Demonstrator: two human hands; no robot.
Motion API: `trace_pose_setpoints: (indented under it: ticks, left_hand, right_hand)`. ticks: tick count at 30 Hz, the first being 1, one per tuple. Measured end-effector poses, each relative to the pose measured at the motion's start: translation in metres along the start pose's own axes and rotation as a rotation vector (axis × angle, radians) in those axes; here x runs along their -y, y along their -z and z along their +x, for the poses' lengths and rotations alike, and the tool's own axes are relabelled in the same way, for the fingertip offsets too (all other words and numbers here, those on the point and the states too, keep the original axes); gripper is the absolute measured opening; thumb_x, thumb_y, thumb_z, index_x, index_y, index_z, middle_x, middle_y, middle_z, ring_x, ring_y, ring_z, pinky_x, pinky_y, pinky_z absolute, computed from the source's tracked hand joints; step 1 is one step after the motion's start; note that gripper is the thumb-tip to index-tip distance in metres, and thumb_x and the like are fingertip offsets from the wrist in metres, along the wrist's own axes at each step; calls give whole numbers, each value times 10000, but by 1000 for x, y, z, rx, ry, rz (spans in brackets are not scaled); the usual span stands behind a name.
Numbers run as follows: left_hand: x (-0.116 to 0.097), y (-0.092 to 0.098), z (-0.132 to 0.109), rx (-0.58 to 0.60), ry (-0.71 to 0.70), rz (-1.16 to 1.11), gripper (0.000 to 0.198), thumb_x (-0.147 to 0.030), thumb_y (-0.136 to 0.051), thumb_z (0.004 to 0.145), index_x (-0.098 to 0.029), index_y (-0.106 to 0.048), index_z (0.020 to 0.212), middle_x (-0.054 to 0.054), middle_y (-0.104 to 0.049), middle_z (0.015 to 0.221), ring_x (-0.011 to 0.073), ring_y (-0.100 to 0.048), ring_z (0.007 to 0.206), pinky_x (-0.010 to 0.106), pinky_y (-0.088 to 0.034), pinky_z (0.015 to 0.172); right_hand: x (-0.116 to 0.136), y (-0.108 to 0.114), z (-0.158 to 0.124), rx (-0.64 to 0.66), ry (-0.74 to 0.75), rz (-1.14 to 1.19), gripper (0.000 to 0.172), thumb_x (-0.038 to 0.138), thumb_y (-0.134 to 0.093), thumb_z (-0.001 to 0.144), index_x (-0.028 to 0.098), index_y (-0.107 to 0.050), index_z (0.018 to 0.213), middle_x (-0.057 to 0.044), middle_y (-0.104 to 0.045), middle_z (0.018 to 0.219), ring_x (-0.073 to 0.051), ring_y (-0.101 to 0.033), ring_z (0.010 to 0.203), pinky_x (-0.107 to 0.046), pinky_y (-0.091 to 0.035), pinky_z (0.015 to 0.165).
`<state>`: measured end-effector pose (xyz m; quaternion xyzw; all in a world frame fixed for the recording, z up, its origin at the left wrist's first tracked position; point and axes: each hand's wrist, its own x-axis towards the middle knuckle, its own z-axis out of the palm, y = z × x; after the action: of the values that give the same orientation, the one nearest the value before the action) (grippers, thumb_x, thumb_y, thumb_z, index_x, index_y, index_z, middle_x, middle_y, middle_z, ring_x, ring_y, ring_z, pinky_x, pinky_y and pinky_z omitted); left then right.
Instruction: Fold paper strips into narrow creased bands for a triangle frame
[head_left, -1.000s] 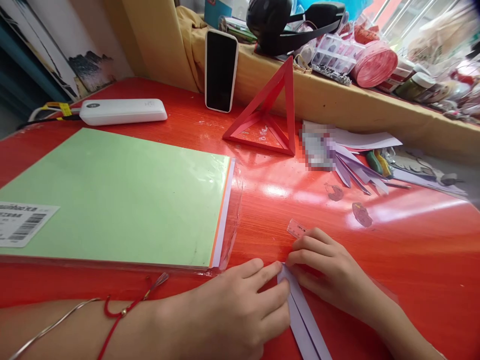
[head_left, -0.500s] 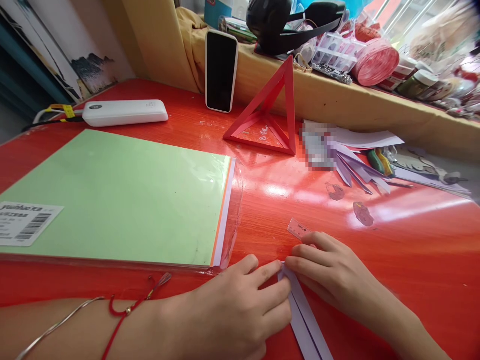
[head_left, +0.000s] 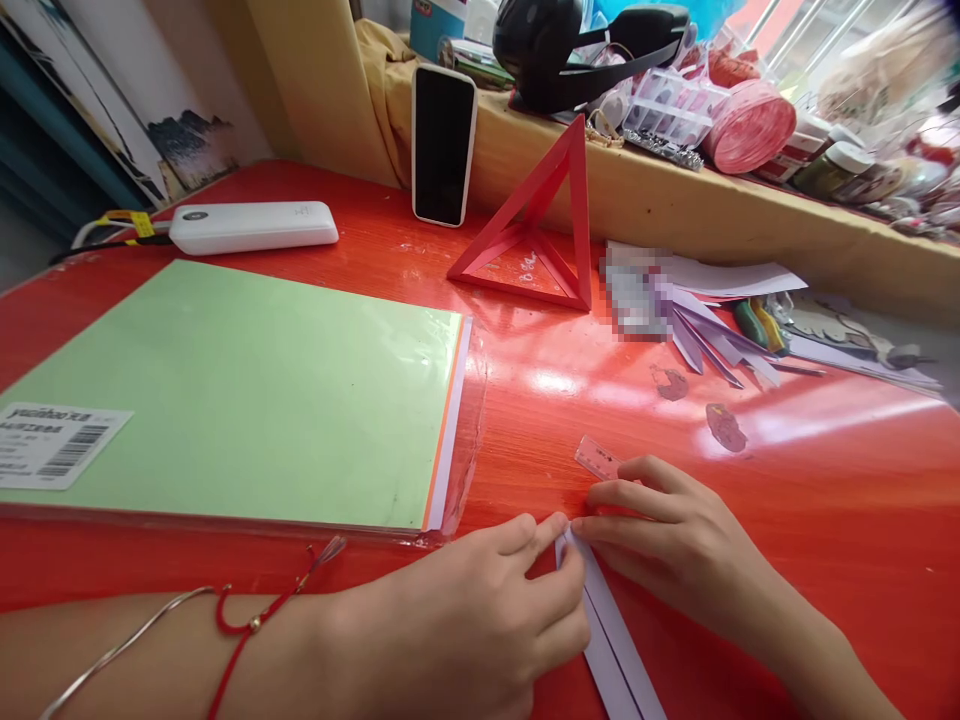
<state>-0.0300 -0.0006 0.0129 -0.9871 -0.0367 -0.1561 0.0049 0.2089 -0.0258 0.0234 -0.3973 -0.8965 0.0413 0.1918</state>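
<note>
A narrow folded strip of pale purple paper (head_left: 616,640) runs from the bottom edge up to my fingertips, with a dark crease or gap along its length. My left hand (head_left: 517,610) has its fingertips closed on the strip's far end from the left. From the right, my right hand (head_left: 675,530) touches the same end with its fingertips, the fingers bent. A clear ruler (head_left: 598,458) lies on the red table (head_left: 525,420), partly hidden beneath my right fingers. A red string bracelet and a thin metal bangle circle my left wrist.
Left lies a pack of green paper (head_left: 262,390) in a clear sleeve. Behind it rest a white power bank (head_left: 255,228), an upright phone (head_left: 444,145) and a red paper pyramid frame (head_left: 517,285). Purple paper scraps (head_left: 712,335) lie at right, below a cluttered ledge (head_left: 750,200).
My left hand has shifted slightly to the right, its fingers curling more at the strip's end. My right fingers have adjusted a little. The strip stays nearly in place.
</note>
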Motion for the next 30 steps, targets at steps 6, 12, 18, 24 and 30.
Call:
trace_pose_setpoints:
  ticks: [6, 12, 18, 24, 30]
  left_hand:
    - [6, -4, -2, 16, -16, -55, 347, -324, -498, 892, -119, -625, 1140, 127, -646, 1212, 322, -603, 1120, 369, -466, 886]
    - [6, -4, -3, 40, 29, -110, 384, -336, -541, 848, -103, -593, 1149, 203, -581, 1330, 304, -582, 1156, 355, -457, 938]
    - [4, -5, -3, 19, 53, -114, 338, -307, -484, 894, -102, -601, 1137, 196, -583, 1353, 310, -574, 1197, 362, -443, 968]
    - [2, -4, -2, 19, 62, -62, 335, -280, -417, 945, -105, -605, 1159, 168, -585, 1367, 295, -546, 1243, 373, -399, 1021]
    - [-2, 1, -1, 10, 89, 13, 319, -258, -390, 971, -133, -628, 1144, 122, -645, 1283, 275, -496, 1238, 375, -409, 968]
  right_hand:
    - [-1, 3, -2, 6, -74, 120, 139, 148, -613, 909, 249, -703, 878, -11, -718, 845, -192, -566, 804, -331, -517, 708]
    - [-15, 4, -10, -39, -318, -21, 221, 265, -585, 944, 235, -611, 1161, -86, -676, 1080, -253, -614, 979, -394, -547, 793]
    - [-16, -3, -17, 5, -451, -8, 320, 286, -451, 994, 230, -527, 1300, -92, -665, 991, -253, -657, 900, -400, -574, 737]
    - [-9, 1, -15, 60, -504, 104, 356, 259, -478, 960, 240, -476, 1315, -88, -640, 1004, -239, -656, 923, -394, -589, 748]
    - [-8, 9, -10, 70, -458, 252, 319, 134, -390, 983, 273, -572, 1205, -43, -644, 960, -157, -680, 814, -278, -579, 688]
